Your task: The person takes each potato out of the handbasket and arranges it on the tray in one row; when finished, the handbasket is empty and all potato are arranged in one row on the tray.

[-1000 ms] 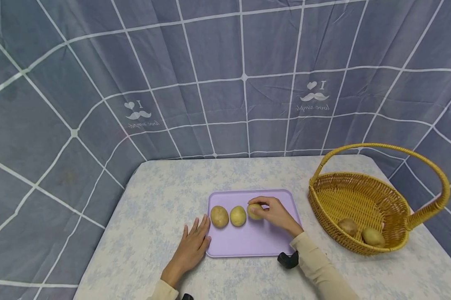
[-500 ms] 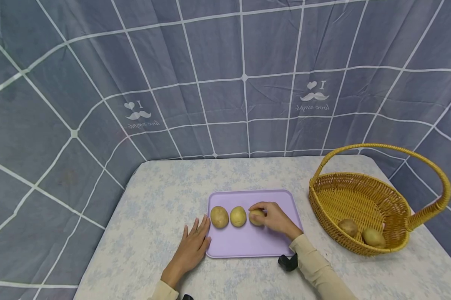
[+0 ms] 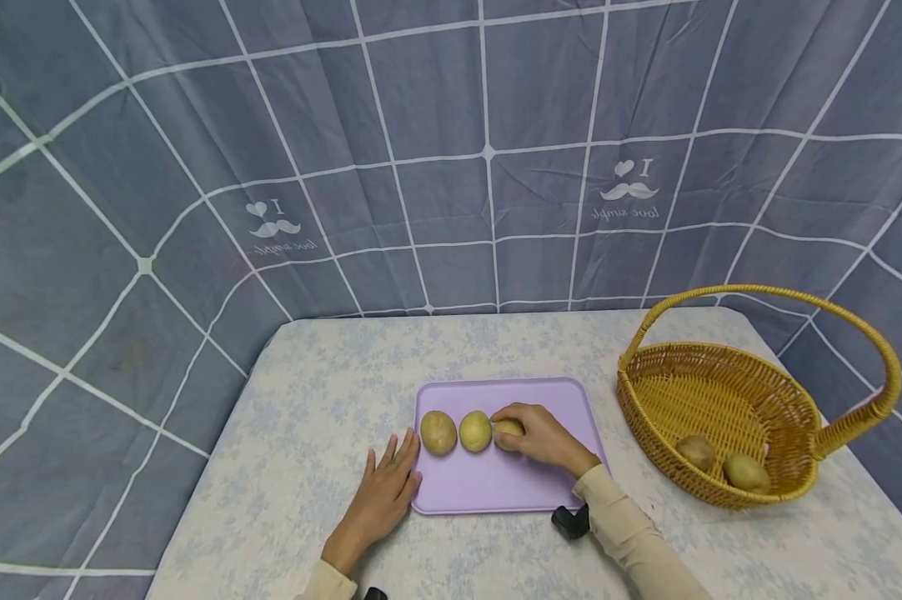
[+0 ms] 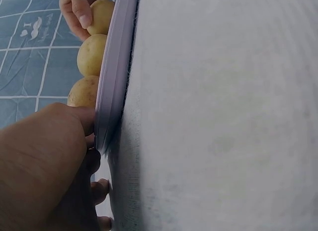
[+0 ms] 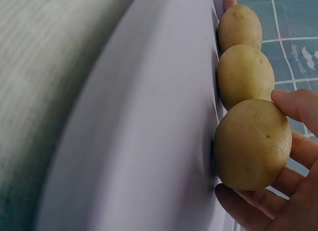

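A potato is gripped by the curled fingers of the right hand on the lilac tray.
To its left on the tray, the way is blocked by a middle potato, followed by an end potato; the tray's left edge is touched by the left hand, fingers extended, nothing held. Right of the tray, two potatoes are contained in a handled wicker basket.

Wrist views low, near tray
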A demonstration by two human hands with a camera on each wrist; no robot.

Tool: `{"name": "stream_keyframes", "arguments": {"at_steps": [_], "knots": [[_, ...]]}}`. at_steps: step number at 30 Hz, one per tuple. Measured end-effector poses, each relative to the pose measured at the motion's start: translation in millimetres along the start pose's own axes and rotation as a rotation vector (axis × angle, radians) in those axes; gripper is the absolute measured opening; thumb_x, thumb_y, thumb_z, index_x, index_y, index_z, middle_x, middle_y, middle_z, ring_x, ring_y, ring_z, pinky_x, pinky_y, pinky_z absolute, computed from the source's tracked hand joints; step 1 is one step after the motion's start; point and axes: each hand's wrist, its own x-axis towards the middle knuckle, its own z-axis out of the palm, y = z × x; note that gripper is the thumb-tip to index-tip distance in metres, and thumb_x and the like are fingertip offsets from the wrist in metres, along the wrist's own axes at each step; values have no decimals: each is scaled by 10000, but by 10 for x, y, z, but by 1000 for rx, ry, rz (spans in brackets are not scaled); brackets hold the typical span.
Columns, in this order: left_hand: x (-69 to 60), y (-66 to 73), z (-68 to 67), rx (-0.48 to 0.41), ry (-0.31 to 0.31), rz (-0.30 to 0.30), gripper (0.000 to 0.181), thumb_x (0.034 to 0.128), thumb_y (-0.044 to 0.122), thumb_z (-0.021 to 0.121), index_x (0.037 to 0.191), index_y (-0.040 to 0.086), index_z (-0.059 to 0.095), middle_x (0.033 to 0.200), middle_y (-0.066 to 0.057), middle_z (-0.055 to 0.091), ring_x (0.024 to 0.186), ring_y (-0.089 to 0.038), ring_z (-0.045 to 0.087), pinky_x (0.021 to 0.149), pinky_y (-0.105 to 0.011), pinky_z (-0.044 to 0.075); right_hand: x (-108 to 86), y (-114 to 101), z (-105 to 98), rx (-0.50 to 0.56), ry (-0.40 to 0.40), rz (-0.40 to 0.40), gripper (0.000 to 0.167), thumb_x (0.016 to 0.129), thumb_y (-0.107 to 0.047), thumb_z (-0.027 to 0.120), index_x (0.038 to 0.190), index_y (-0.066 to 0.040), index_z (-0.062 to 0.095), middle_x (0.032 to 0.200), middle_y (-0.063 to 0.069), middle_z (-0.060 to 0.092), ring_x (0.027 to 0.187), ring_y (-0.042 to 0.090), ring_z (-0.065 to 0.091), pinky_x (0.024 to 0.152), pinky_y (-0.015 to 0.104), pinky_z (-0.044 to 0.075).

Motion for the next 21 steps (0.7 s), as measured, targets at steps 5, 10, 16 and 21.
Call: {"name": "stream_keyframes", "arguments": {"at_steps": [5,10,16,21], "knots": [[-2,-2,3,-1,5,3,536,1032,252,415,1506,50,269,1571,-87,216,1455,-345,146,1136,-625,23,3,-19,6,-4,-3,4,364,886,-178,685,1217,-33,638,1152,131,664,937,185,613,755,279,488],[1,-9,-1,-2,7,6,537,1031,252,418,1506,49,270,1571,-88,219,1455,-345,146,1135,-627,22,16,-8,10,-1,15,3,402,881,-172,694,1247,-26,615,1174,140,660,1038,238,622,830,331,498],[-5,-5,-3,2,10,5,536,1029,248,421,1504,48,273,1568,-90,227,1454,-343,153,1134,-629,30,31,1,27,-18,-3,-7,369,878,-184,701,1221,-65,637,1159,127,660,959,188,610,754,269,482],[-4,-1,-2,7,8,1,537,1029,250,421,1505,50,271,1569,-87,223,1454,-342,152,1135,-627,29,30,-4,42,-35,-10,-8,374,872,-185,708,1224,-83,638,1139,114,665,947,175,607,754,265,482]]}}
